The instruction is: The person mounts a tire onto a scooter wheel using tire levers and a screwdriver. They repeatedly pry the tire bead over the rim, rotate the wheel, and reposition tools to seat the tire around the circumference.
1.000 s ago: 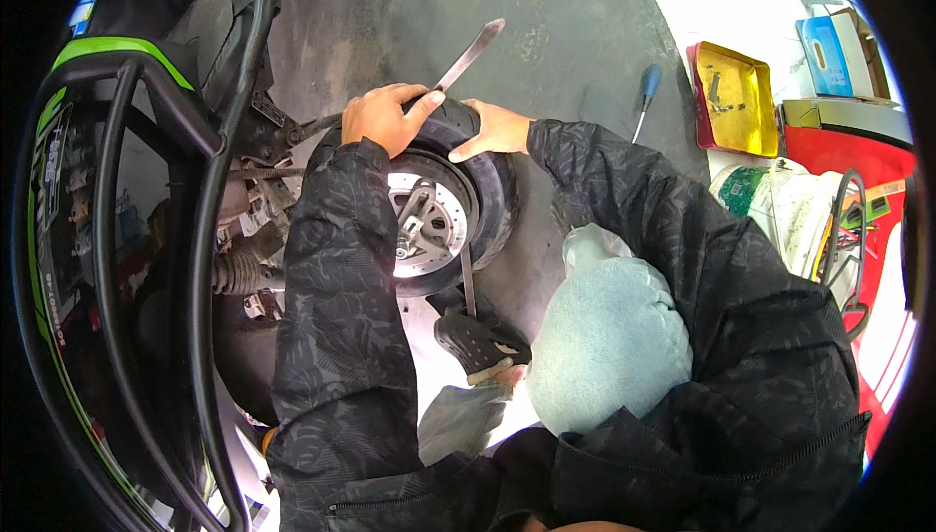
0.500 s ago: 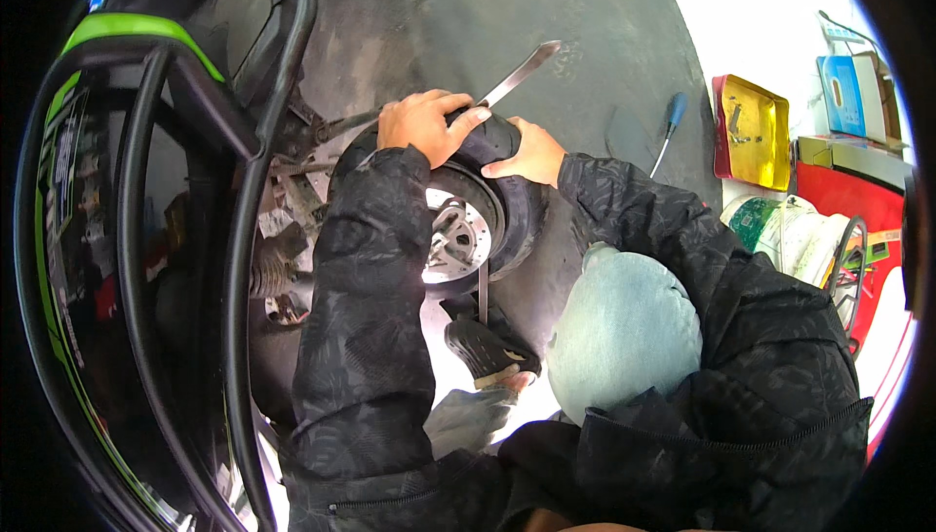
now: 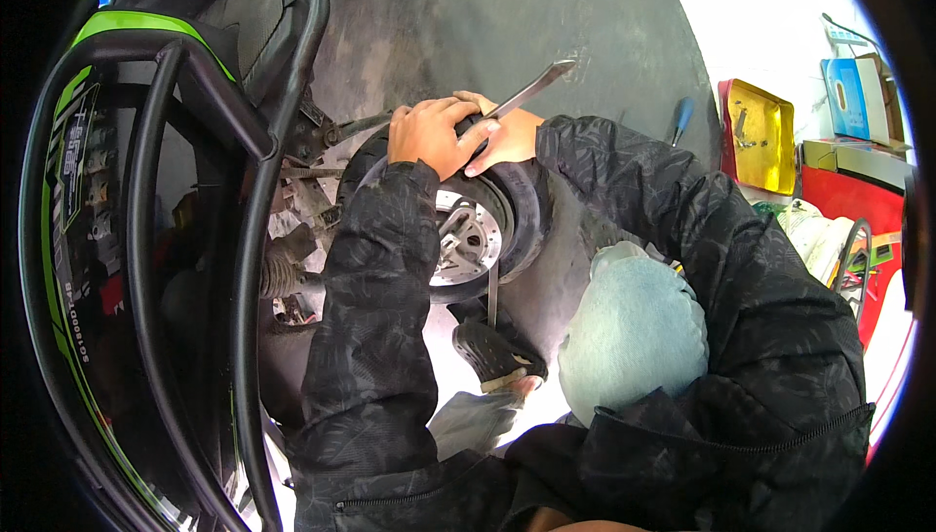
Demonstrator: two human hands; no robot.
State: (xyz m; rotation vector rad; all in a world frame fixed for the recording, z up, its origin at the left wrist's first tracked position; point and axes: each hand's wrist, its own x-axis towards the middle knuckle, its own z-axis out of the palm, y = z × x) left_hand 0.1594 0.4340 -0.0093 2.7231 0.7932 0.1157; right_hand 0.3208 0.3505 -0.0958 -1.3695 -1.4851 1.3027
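A black scooter-type tyre (image 3: 531, 210) sits on a wheel with a silver brake disc (image 3: 473, 244). My left hand (image 3: 429, 137) is wrapped over the tyre's far part, its thumb against a flat metal tyre lever (image 3: 531, 88) that slants up to the right. Close beside it, my right hand (image 3: 509, 132) grips the same stretch of tyre, partly behind the lever, with its thumb on the near side. A second narrow metal bar (image 3: 493, 298) sticks out from the wheel's near edge, above my shoe (image 3: 487, 354). My fingers hide the lever's lower end.
At left stands a vehicle with a black tube frame (image 3: 249, 239) and green trim. A blue-handled screwdriver (image 3: 682, 120) lies on the floor at right, near a yellow-lined tin (image 3: 759, 137) of small metal parts. A red box (image 3: 853, 205) is beyond my right arm.
My right hand has slid left along the tyre, up against my left hand and the lever. The lever has shifted slightly right and nearer. The view has moved a little.
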